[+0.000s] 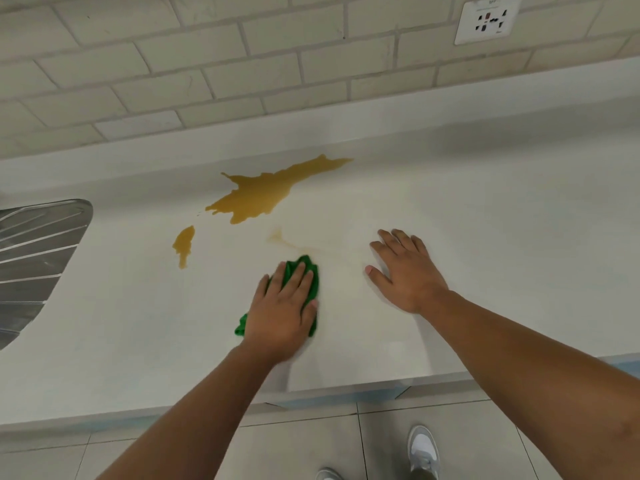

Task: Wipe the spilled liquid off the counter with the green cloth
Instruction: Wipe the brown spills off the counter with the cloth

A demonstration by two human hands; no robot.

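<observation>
- The left grip (pixel 282 306) lies palm-down on the green cloth (pixel 309 271). Its fingers are spread and nearly straight, pressing the cloth flat rather than clutching it, and the thumb lies along the cloth's right edge.
- The green cloth is bunched under that palm on the tabletop (pixel 485 220), near the front edge. Green shows past the fingertips and at the heel of the hand.
- The right grip (pixel 405 271) is empty, fingers splayed flat on the bare tabletop just right of the cloth. It looks to be bracing.
- A faint amber smear (pixel 278 237) trails from the cloth's far tip, with a pale yellowish film beside it. This patch looks already wiped, though not fully clean.
- The large amber puddle (pixel 259 195) sits beyond the smear towards the back upstand. It looks thick and undisturbed, well apart from the cloth.
- A smaller amber puddle (pixel 183 245) lies to the left, separate from the big one and nearer the steel drainboard (pixel 34 254). It also appears untouched.
- By my reading the job is at an early stage: one strip is partly cleared and most of the liquid remains.
- Left to do are both puddles, then a second pass over the film.
- The small wadded cloth may soak through before the large puddle is gone.
</observation>
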